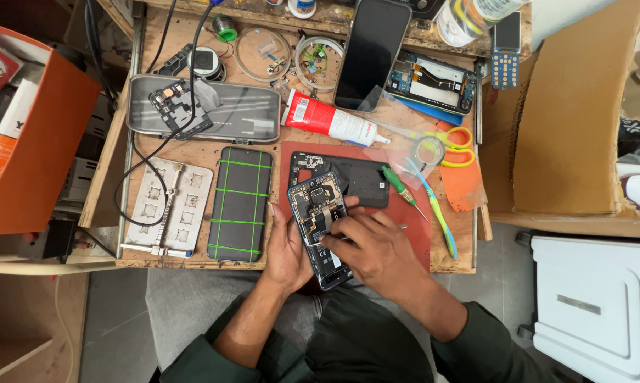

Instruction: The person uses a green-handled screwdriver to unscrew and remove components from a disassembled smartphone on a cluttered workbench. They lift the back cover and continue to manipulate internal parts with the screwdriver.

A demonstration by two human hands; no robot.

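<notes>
While the left hand [288, 248] cradles the opened phone [321, 228] at lower centre, fingers curled round its edge, the right hand [377, 248] presses fingertips onto the board, holding nothing else. Steady, light pressure suits — red mat [416, 234] right offers room; screwdriver [403, 191] lies near.

1. Orange box [40, 152], far left, open, red and white packs inside.
2. Red-and-white glue tube [330, 119], lying centre, white label patch by its flat end.
3. Dark phone screen [372, 53], top centre, leaning, blank.
4. Black screen panel [239, 204] banded with green tape, left of the hands.
5. Brown cardboard box [571, 120], right edge.
</notes>
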